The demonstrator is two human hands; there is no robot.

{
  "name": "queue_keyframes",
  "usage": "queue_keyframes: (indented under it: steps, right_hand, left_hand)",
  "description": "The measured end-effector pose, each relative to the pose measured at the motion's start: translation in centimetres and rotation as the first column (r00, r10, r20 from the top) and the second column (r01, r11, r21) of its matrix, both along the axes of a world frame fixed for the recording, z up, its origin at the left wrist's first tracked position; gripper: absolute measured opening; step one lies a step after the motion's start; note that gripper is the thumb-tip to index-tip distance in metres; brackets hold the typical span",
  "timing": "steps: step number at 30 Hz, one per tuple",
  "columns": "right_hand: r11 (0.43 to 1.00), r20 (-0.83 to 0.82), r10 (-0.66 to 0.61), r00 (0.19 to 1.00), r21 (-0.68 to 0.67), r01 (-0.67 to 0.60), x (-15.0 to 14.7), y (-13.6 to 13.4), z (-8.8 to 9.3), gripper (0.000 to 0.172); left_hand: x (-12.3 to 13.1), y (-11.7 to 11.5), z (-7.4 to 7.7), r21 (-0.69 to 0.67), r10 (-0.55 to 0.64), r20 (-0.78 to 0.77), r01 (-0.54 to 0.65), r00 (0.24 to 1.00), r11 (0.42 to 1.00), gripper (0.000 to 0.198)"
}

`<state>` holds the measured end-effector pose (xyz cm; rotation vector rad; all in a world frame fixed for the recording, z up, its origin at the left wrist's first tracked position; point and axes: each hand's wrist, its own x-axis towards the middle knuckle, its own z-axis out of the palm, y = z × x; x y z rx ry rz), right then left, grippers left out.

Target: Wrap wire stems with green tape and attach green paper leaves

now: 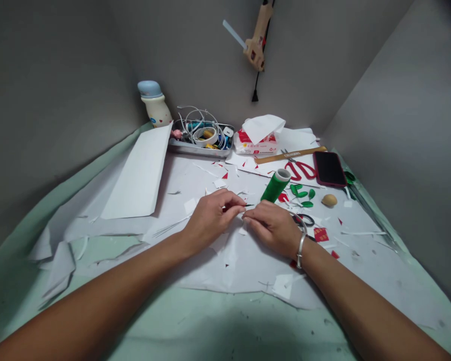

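My left hand (215,213) is closed in a pinch at the middle of the table, and a thin dark green tip (249,205) sticks out past its fingertips. Fingertips nearly touching it, my right hand (272,225) is closed too; what it grips is hidden. On that wrist is a silver bangle (300,250). Just behind the right hand stands a tilted spool of green thread (275,185). Several small green leaf shapes (302,194) on thin stems lie to the spool's right. Thin white wires (171,226) rest left of my left hand.
Paper scraps litter the white sheet (206,271). Toward the back are a metal tray (201,149), tissue pack (255,144), ruler (291,155), red-handled scissors (300,170) and phone (329,169). A bottle (156,108) stands behind folded white card (139,175). A glue gun (257,47) hangs above.
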<state>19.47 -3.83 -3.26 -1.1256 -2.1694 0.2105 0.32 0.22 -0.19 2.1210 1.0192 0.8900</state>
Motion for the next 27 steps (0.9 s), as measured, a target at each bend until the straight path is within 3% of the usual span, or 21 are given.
queue_keyframes:
  steps: [3,8,13,16,19,23,27]
  right_hand:
    - [0.998,0.052,0.025,0.998,0.061,-0.029,-0.2,-0.4,0.2,0.016]
    - [0.993,-0.022,-0.070,0.997,0.092,0.072,-0.1,-0.4,0.8,0.017]
    - [0.990,-0.179,-0.138,0.974,-0.034,0.134,0.1,0.2,0.4,0.015]
    - [0.994,-0.141,-0.104,0.985,-0.051,0.098,0.0,0.1,0.2,0.016]
    - [0.999,-0.039,-0.049,0.998,-0.021,0.048,-0.3,-0.4,0.2,0.017]
    - [0.998,0.062,-0.028,0.998,0.065,0.024,-0.6,-0.9,0.6,0.021]
    - [0.990,0.031,-0.062,0.998,0.131,0.057,-0.4,-0.7,0.8,0.019]
  left_hand:
    - [-0.1,0.3,-0.6,0.090,0.016,-0.108,-0.006,0.994,0.996,0.009]
    - [0.0,0.2,-1.1,0.114,-0.138,-0.285,0.177,0.948,0.978,0.014]
    - [0.1,0.0,-0.2,-0.109,-0.195,-0.099,0.184,0.976,0.977,0.008]
    - [0.2,0.0,0.5,-0.252,-0.113,0.030,0.117,0.993,0.961,0.010]
    - [0.2,0.1,0.7,-0.303,-0.013,0.049,0.028,0.999,0.953,0.010]
    - [0.1,0.2,0.0,-0.175,0.011,-0.027,-0.016,1.000,0.984,0.010]
    - [0.0,0.3,-0.6,-0.040,-0.067,-0.184,0.061,0.981,0.997,0.015]
